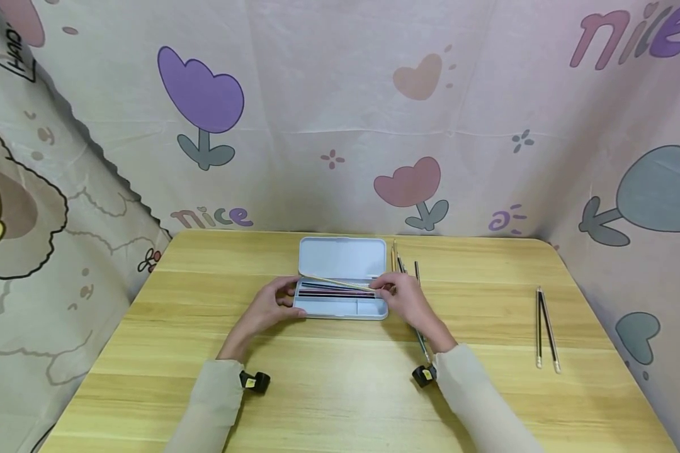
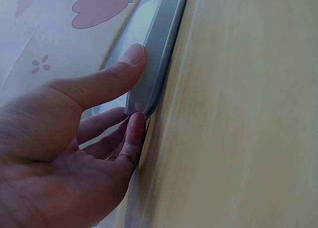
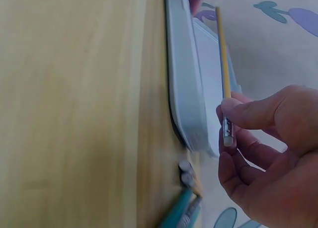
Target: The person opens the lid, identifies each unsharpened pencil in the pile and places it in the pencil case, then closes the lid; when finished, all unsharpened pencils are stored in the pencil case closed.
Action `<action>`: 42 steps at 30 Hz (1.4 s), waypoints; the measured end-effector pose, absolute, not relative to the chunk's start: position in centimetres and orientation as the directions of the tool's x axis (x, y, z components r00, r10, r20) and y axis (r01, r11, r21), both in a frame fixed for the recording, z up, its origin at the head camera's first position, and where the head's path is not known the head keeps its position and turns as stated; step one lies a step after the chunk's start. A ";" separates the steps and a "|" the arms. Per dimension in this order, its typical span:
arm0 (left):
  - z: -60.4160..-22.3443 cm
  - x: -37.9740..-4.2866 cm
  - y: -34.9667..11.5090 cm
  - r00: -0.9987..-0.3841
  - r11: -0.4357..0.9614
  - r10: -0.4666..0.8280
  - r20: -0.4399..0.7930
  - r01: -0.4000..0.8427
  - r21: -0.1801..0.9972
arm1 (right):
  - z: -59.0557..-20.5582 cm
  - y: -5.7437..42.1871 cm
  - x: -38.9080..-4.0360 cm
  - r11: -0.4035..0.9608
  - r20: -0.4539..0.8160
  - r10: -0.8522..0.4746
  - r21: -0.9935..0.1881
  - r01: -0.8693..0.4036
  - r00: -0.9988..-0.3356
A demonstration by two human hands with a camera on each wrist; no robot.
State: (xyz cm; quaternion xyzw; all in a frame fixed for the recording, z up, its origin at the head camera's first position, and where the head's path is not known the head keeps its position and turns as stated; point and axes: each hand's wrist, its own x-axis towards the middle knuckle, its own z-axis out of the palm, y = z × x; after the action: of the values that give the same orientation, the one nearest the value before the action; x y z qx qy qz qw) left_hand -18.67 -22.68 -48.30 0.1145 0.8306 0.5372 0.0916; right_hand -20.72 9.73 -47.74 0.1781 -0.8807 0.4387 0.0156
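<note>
A light blue pencil case (image 1: 324,307) stands opened on the table, its lid (image 1: 342,257) tilted back. Several dark pencils (image 1: 331,294) lie lengthwise inside it. My left hand (image 1: 267,307) holds the case at its left end; in the left wrist view, the thumb (image 2: 133,54) lies against the case wall (image 2: 154,49) and the fingers touch the corner. Between thumb and fingers, my right hand (image 1: 405,301) pinches a yellow pencil (image 1: 337,283) near its white eraser end (image 3: 228,140). That pencil hangs over the case, slanting, with its far end to the left.
Beside the case on the right lie several loose pencils (image 1: 417,272), partly hidden by the right hand and forearm. Two dark pencils (image 1: 539,327) with white ends lie farther right on the wooden table (image 1: 340,390). A patterned cloth (image 1: 317,126) hangs behind the table.
</note>
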 end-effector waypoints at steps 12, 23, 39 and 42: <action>-50.4 -19.5 -23.4 -0.960 0.394 0.279 -0.026 0.089 0.915 | -48.2 8.0 -21.4 0.578 0.143 -0.323 -0.753 -0.314 -0.936; -50.4 -19.6 -23.3 -0.960 0.387 0.281 -0.021 0.093 0.917 | -48.7 8.1 -21.5 0.570 0.134 -0.308 -0.767 -0.296 -0.942; -46.6 -18.0 -22.3 -0.953 0.358 0.300 -0.024 0.089 0.930 | -47.7 11.9 -19.9 0.502 0.262 -0.202 -0.800 -0.330 -0.944; -46.7 -18.1 -22.4 -0.954 0.355 0.300 -0.020 0.092 0.931 | -47.3 12.8 -19.5 0.503 0.261 -0.170 -0.806 -0.312 -0.950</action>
State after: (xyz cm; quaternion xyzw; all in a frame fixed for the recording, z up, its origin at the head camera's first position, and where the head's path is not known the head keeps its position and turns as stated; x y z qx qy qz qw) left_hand -18.08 -22.42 -46.71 0.1199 0.8176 0.5553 0.0939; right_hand -19.54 12.81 -47.32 0.1396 -0.8636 0.4788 0.0739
